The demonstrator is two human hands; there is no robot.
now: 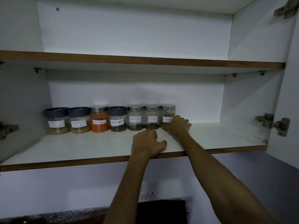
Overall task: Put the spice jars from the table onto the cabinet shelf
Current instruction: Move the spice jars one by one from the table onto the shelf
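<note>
Several labelled spice jars stand in a row at the back of the lower cabinet shelf [80,147]. The rightmost one, a steel-lidded cinnamon jar [167,113], has my right hand [178,125] wrapped around its lower right side. To its left stand a cloves jar [151,117] and a black pepper jar [135,118]. My left hand [148,143] rests on the shelf near the front edge, fingers curled with nothing in them. Further left are a dark-lidded black pepper jar [117,118], an orange chilli powder jar [99,120], a coriander jar [79,121] and a masala jar [57,122].
The upper shelf [145,59] holds nothing visible. Metal door hinges [273,124] stick out at the right wall and at the left wall [7,129]. Shelf room lies to the right of the jars. Below are a wall socket [149,194] and a dark counter [64,215].
</note>
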